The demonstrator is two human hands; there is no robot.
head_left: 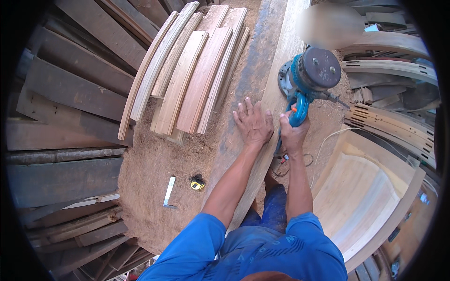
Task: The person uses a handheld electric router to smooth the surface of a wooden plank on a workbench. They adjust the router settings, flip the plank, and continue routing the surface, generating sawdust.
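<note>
My right hand (295,134) grips the blue handle of a router (309,75), a power tool with a dark round top and a teal body. The router sits at the right edge of a long pale wooden board (283,56), its bit hidden from sight. My left hand (254,122) rests palm down on the board's left side, fingers spread, some reaching over the dusty bench surface (251,77). That hand holds nothing. The board runs away from my body toward the top of the view.
Several moulded wood strips (201,79) lie at the left, near a tape measure (197,182) and a small square (169,192) on sawdust. Dark planks (70,178) line the far left. A pale panel (361,192) and slotted curved pieces (393,129) are at the right. A cord (323,140) trails nearby.
</note>
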